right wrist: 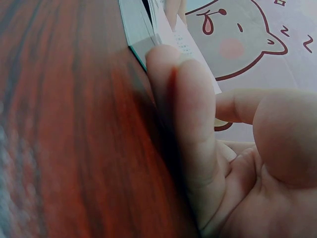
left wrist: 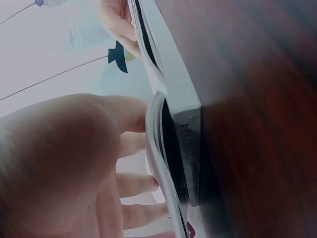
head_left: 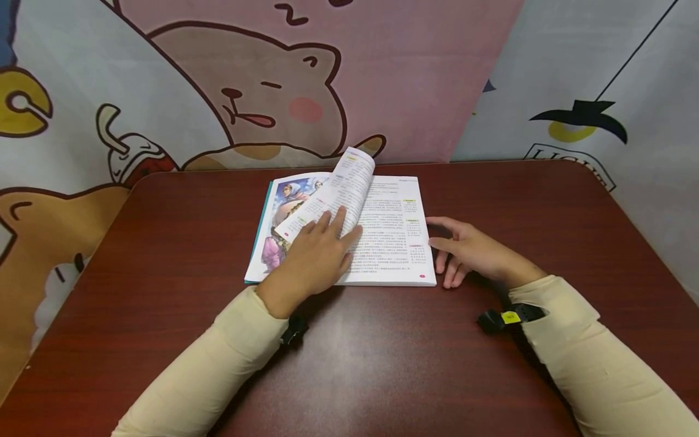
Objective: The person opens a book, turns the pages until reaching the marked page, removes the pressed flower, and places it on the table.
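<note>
A thick open book [head_left: 384, 243] lies on the table with a colour picture on its left page and printed text on its right. One leaf [head_left: 349, 182] stands curled up over the middle, partly turned toward the left. My left hand [head_left: 314, 258] rests across the book with fingers spread, the fingertips on the lower part of that leaf. In the left wrist view these fingers [left wrist: 136, 186] lie flat against the pages. My right hand [head_left: 472, 252] is beside the book's right edge, thumb and forefinger at the page edge. Its lower fingers [right wrist: 195, 109] hang loosely by the table.
The brown wooden table [head_left: 382, 358] extends around the book on every side. Behind it hangs a cloth backdrop [head_left: 415, 73] with cartoon animals. Black camera straps show at both wrists, the right one [head_left: 510, 317] with a yellow label.
</note>
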{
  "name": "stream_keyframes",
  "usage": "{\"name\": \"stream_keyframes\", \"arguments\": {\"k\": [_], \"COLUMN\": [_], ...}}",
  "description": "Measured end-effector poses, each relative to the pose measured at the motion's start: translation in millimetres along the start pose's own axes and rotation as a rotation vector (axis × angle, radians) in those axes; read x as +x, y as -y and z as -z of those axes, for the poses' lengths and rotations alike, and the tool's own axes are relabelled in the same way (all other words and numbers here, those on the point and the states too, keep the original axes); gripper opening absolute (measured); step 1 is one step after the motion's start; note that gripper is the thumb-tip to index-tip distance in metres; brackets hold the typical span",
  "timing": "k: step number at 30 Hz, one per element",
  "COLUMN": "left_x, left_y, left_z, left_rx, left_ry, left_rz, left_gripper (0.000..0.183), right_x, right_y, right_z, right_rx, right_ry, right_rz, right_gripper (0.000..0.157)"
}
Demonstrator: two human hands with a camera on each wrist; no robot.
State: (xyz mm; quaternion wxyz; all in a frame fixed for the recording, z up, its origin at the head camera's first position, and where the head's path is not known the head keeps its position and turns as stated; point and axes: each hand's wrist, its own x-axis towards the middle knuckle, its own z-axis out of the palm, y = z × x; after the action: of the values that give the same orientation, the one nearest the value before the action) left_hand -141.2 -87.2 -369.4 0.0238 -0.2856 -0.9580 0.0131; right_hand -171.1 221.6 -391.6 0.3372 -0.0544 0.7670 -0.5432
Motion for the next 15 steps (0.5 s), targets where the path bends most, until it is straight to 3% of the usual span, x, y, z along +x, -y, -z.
{"name": "stream_keyframes", "arguments": {"k": [11, 15], "left_x": [-1.5, -1.5], "left_y": [0.4, 0.0], "left_z": [0.3, 1.6], "left_rx": [0.007, 0.005], "left_ry": [-0.037, -0.013], "left_rz": [-0.002, 0.015], "left_gripper": [0.050, 0.052], "right_x": [-0.2, -0.3], "right_y": [0.0, -0.3], "right_z": [0.3, 0.0], "right_rx": [0.006, 0.007], "right_ry": [-0.002, -0.001], "right_rz": [-0.002, 0.000], "right_gripper": [0.065, 0.065]}}
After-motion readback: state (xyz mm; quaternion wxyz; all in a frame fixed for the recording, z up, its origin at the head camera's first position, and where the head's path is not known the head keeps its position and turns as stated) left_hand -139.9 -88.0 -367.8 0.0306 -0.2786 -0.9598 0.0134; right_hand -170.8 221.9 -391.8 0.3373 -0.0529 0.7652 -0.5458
